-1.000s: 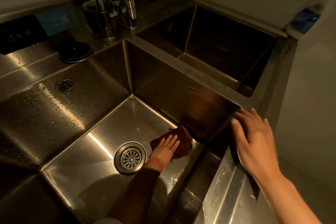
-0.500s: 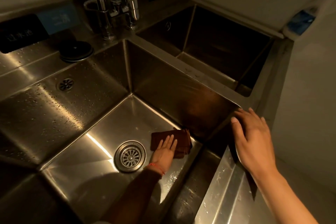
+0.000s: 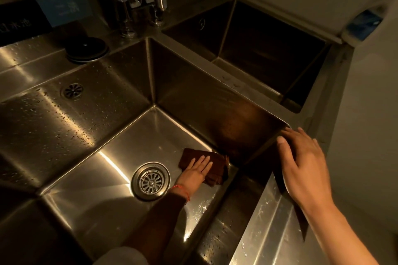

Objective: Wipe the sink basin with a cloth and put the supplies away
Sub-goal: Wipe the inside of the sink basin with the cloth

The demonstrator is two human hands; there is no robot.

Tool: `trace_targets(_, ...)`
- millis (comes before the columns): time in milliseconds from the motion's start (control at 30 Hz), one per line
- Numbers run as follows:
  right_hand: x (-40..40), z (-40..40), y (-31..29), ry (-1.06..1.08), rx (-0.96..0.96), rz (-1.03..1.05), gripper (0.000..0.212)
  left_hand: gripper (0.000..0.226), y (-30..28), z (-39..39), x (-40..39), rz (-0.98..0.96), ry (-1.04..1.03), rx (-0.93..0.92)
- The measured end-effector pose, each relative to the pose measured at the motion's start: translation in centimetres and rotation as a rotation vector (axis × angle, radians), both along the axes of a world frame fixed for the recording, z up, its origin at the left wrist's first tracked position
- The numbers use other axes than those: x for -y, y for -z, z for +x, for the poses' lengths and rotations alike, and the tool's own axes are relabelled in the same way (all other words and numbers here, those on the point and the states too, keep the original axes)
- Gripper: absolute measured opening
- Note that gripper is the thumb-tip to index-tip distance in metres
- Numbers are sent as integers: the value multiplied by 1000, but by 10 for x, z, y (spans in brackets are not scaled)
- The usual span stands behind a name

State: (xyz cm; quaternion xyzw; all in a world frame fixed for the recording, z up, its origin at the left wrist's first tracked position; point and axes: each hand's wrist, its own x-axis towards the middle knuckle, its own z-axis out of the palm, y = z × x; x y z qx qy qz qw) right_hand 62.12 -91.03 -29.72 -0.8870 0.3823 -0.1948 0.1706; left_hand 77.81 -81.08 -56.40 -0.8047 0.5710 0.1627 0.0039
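Head view: wet steel sink basin [image 3: 120, 146]; left hand [image 3: 197, 173] flat on cloth [image 3: 215, 164], right hand [image 3: 305, 163] open on rim.

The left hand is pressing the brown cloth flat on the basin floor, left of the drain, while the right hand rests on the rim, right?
Not quite. In the head view the cloth under the left hand lies right of the drain. The right hand does rest on the sink rim.
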Motion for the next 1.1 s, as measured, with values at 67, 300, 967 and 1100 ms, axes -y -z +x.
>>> trace_targets(67, 0, 0, 0, -4, -1, 2, 54, 67, -1, 3, 0, 10, 73, 3)
trace_targets(300, 1, -2, 0, -9, 6, 3, 45, 74, -6, -1, -1, 33, 113, 44)
trace_targets(967, -8, -3, -3, -31, -66, -59, 39, 81, -17, -16, -40, 128, 117, 6)
trace_targets(1100, -9, -2, -3, -3, -76, -72, 39, 83, -16, -17, -40, 124, 100, 4)
